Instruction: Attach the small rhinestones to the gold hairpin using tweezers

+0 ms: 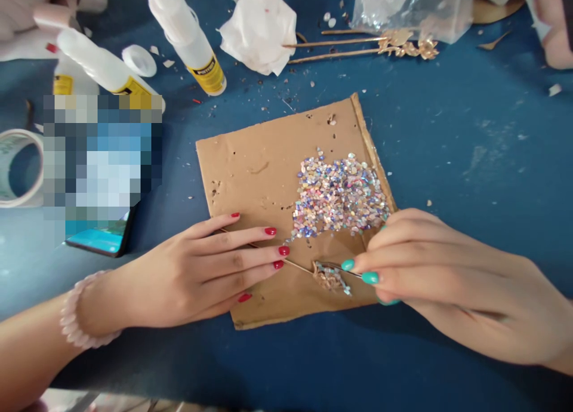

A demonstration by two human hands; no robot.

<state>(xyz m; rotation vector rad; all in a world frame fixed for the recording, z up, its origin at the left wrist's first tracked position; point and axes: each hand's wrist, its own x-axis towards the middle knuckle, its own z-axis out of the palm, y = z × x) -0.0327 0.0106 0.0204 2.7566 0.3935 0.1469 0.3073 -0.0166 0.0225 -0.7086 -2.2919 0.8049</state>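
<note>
My left hand lies flat with its fingers stretched out, across the thin stem of a gold hairpin on a brown cardboard sheet. The hairpin's ornate head sticks out past my fingertips and bears small bluish chips. In a pinch, my right hand holds thin metal tweezers, their tips at the ornate head; most of the tool is hidden by my fingers. Just above, a heap of multicoloured, shiny chips is spread on the cardboard.
Glue bottles and a crumpled white tissue lie at the back. Two-pronged gold hairpins rest by a clear plastic bag. At left are a phone and a tape roll. Another person's hand shows top right.
</note>
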